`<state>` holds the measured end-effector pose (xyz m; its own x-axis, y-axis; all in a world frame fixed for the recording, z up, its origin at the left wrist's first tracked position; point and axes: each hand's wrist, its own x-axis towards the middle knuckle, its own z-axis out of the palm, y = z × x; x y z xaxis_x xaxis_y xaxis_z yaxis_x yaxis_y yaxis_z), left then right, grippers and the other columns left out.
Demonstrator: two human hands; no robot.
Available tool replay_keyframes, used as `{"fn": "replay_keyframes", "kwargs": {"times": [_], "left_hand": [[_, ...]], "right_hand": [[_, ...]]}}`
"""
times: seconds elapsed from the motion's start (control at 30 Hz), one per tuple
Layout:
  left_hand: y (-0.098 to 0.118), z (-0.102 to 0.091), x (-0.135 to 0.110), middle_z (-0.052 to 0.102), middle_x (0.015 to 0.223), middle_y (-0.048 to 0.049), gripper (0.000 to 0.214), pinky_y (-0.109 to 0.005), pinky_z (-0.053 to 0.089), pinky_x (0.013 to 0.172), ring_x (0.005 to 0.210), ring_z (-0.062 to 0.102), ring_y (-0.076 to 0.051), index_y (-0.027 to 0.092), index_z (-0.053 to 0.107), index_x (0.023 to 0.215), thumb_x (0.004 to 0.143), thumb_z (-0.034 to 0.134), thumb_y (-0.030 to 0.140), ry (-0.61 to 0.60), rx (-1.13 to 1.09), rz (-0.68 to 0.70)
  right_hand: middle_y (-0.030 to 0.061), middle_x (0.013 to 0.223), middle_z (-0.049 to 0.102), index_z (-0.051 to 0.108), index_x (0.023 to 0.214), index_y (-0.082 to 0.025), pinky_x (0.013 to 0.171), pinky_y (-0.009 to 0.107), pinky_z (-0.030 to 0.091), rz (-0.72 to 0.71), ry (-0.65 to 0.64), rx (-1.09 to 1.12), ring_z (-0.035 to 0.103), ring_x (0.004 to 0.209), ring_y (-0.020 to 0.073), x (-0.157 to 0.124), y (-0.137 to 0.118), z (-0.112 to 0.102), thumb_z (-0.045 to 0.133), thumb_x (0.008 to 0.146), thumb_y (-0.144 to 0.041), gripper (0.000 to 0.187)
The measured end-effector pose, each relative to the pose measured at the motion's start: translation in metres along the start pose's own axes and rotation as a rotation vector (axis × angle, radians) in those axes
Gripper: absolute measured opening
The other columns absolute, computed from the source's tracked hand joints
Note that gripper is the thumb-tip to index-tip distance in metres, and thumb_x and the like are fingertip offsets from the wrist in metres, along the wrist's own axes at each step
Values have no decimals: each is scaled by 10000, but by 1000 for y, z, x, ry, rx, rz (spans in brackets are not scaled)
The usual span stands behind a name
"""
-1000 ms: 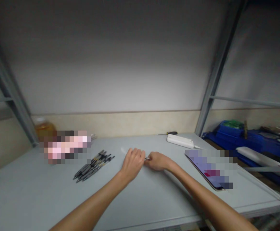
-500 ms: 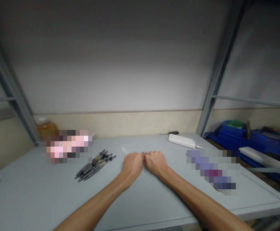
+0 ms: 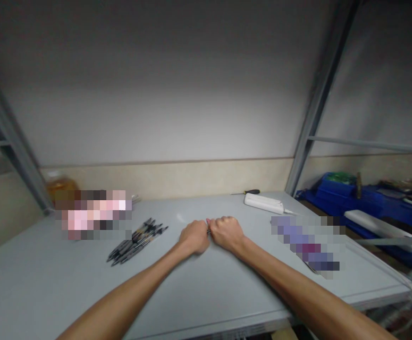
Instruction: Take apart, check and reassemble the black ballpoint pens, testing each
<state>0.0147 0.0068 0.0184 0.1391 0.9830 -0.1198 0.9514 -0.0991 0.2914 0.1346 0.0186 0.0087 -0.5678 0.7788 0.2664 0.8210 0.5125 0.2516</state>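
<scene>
My left hand [image 3: 194,236] and my right hand [image 3: 227,232] are both closed, knuckles up, almost touching each other over the middle of the table. Between the two fists shows a short dark and silvery bit of a thin pen [image 3: 209,231]; the rest of it is hidden inside my fingers. A pile of black pens [image 3: 137,242] lies just left of my left hand, their tips pointing in roughly the same slanted direction.
On the grey table [image 3: 206,293] a white power strip [image 3: 264,203] lies behind my right hand, with a screwdriver [image 3: 251,192] beyond it. Blurred-out items sit left [image 3: 94,215] and right [image 3: 305,243]. A yellowish jar [image 3: 62,186] stands back left. Metal posts [image 3: 310,108] frame the table.
The view has shifted slightly, moving the table's things a little leftward and up. My left fist has tilted a bit against the right one; both stay closed on the pen.
</scene>
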Motion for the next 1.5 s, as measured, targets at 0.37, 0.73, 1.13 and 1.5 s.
{"fn": "replay_keyframes", "kwargs": {"times": [0.37,0.73,1.13,1.5], "left_hand": [[-7,-9,-6,651,864,-102,230,-290,413,677,809,594,-225,159,557,973,760,498,221,216,115,256],[-36,3,-7,583,714,-54,322,-260,372,682,706,520,-159,165,563,766,901,282,243,368,-79,553],[-35,6,-11,517,641,29,274,-197,318,530,565,432,-99,150,547,857,831,422,392,310,-609,451],[-42,5,-10,557,593,-2,284,-214,336,536,554,484,-126,158,550,719,829,393,368,412,-621,324]], "right_hand": [[155,767,685,672,855,-136,624,293,454,210,-41,66,659,766,231,1,5,-13,276,912,-234,412],[155,800,683,674,891,-150,643,277,433,241,-82,95,654,785,216,-5,2,-13,250,924,-276,443],[113,775,672,622,890,-164,603,268,377,266,10,90,634,741,206,-13,8,-4,281,923,-325,379],[80,880,560,569,884,-164,730,287,327,66,253,252,481,838,186,-26,14,-3,330,919,-329,293]]}}
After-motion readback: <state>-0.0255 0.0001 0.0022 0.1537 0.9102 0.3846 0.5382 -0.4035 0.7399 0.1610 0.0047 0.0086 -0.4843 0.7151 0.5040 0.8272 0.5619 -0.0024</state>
